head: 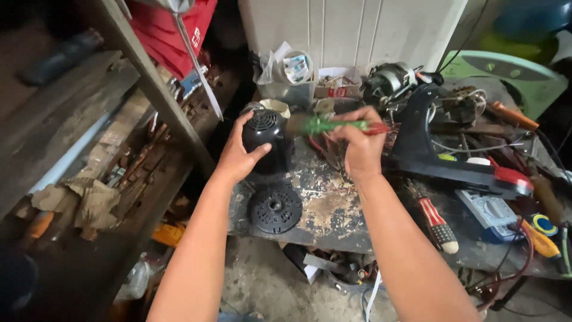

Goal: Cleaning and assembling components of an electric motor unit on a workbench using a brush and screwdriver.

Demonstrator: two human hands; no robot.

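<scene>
My left hand (239,156) grips a black vented motor housing (266,138) that stands upright on the stained workbench (326,206). My right hand (361,149) holds a green-handled screwdriver (333,125) level, its tip pointing left toward the housing's top. Red wires (319,146) trail from the housing under my right hand. In front of the housing, a round black vented cover (274,208) lies flat on the bench.
A black fan stand with a red end (453,167) lies to the right, with a multimeter (491,213), a red-striped screwdriver (438,223) and another motor (390,80) nearby. Wooden shelves (89,119) with scrap stand at left. Small boxes (298,77) sit at the back.
</scene>
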